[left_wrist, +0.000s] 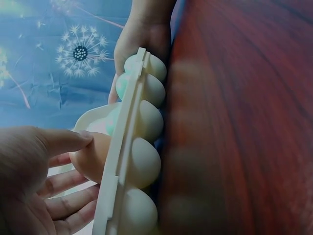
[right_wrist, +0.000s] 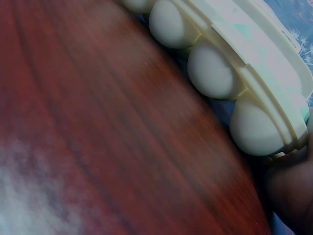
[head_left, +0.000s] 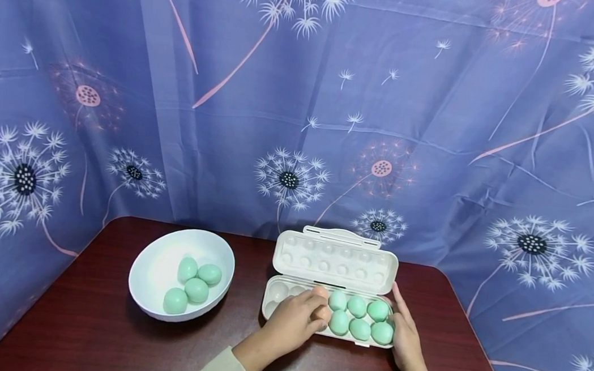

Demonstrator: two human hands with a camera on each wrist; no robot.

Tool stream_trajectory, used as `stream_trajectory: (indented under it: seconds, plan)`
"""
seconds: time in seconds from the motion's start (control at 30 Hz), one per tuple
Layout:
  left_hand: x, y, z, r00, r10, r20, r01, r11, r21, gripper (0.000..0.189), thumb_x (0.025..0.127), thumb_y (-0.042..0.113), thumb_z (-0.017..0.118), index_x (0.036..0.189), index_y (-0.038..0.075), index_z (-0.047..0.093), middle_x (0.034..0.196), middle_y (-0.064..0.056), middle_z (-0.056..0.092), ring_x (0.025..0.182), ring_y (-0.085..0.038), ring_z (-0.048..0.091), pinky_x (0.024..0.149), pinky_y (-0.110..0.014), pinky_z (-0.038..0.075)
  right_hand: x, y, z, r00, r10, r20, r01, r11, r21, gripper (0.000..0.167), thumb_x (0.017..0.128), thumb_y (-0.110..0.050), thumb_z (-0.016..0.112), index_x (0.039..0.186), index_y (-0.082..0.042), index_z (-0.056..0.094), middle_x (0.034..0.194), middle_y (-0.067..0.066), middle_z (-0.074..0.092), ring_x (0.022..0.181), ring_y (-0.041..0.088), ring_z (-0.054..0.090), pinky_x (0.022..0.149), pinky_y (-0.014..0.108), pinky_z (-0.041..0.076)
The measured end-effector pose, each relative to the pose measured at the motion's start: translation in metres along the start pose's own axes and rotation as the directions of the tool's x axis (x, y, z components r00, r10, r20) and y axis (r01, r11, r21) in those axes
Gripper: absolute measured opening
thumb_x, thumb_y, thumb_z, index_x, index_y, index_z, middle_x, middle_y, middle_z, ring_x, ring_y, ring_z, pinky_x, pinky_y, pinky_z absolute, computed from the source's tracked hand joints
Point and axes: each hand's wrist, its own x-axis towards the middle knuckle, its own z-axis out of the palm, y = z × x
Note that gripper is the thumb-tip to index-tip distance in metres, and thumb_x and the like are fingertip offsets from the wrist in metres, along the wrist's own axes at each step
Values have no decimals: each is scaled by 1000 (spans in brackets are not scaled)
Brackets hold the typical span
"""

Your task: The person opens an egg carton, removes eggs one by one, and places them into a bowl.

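Observation:
A white egg carton lies with its lid raised, and several green eggs fill its right side. Beside them, in the far row, is a light brown egg. My left hand pinches another brown egg between thumb and fingers, low at the near row; whether it touches its cup is hidden. At the carton's right end, my right hand holds the edge, one finger stretched up beside the lid. Cups at the left end hold no egg; my left hand partly covers them.
A white bowl with several green eggs stands on the left of the dark red wooden table. Behind the table hangs a blue cloth printed with dandelions.

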Motion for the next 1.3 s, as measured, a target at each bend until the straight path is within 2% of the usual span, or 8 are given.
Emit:
stream_trajectory:
  seconds: [0.1, 0.27, 0.43, 0.53, 0.77, 0.9, 1.07, 1.3]
  plan:
    - [1, 2, -2, 1000, 1, 0, -1, 1000, 6, 32, 87, 31, 79, 115, 20, 69, 114, 4, 70, 97, -15, 70, 82, -32, 56, 0, 1, 0, 1000, -5, 4, 5, 1000, 6, 71, 101, 0, 25, 162, -37, 16, 135, -16, 54, 118, -11, 52, 94, 8, 44]
    - [2, 3, -4, 1000, 20, -7, -20, 1000, -2, 29, 87, 30, 78, 114, 20, 70, 121, 5, 69, 101, -15, 70, 86, -33, 56, -1, 0, 0, 1000, -3, 8, 3, 1000, 11, 69, 102, -1, 23, 162, -37, 16, 145, -1, 51, 118, -10, 53, 94, 9, 45]
    - [1, 3, -9, 998, 48, -40, -49, 999, -24, 31, 86, 26, 79, 114, 18, 70, 124, 1, 69, 103, -17, 70, 86, -33, 57, 0, 0, 1, 1000, 3, 4, -3, 1000, 5, 71, 102, -1, 24, 161, -38, 16, 151, 10, 45, 118, -11, 52, 94, 8, 44]
    - [0, 4, -13, 997, 53, -56, -55, 998, -34, 32, 85, 24, 80, 115, 17, 70, 125, 0, 69, 106, -18, 69, 87, -34, 58, 0, 0, 1, 1000, 2, 7, -2, 1000, 5, 70, 102, -2, 23, 162, -38, 15, 153, 12, 43, 118, -11, 51, 94, 8, 44]
    - [-2, 2, -27, 999, 14, -46, -15, 999, -28, 35, 87, 25, 80, 119, 17, 69, 117, 2, 68, 106, -16, 69, 89, -32, 57, 0, 0, 0, 1000, -3, 5, 3, 1000, 10, 72, 101, 0, 25, 162, -37, 16, 151, 6, 46, 119, -12, 51, 95, 8, 43]
    - [-2, -3, -36, 997, 4, -73, -8, 999, -47, 37, 88, 24, 79, 122, 16, 69, 115, 2, 68, 105, -16, 69, 89, -33, 57, 0, 0, 0, 1000, 3, 9, -3, 1000, 5, 73, 101, 0, 25, 161, -38, 15, 155, 12, 42, 119, -12, 50, 95, 7, 42]
    - [0, -13, -47, 993, -12, -116, 6, 998, -55, 31, 87, 21, 79, 117, 15, 71, 112, 2, 67, 103, -16, 68, 91, -34, 57, 0, 0, -1, 1000, 0, 27, 0, 1000, 0, 75, 100, 2, 25, 161, -39, 12, 161, 18, 33, 120, -16, 46, 95, 5, 39]
    - [2, -30, -63, 987, -66, -143, 56, 996, -68, 31, 88, 20, 78, 118, 14, 71, 114, 1, 67, 104, -16, 69, 90, -34, 57, 0, 1, 0, 1000, -17, 23, 17, 1000, 4, 75, 99, 2, 25, 162, -37, 13, 158, 19, 34, 120, -15, 48, 96, 5, 40]
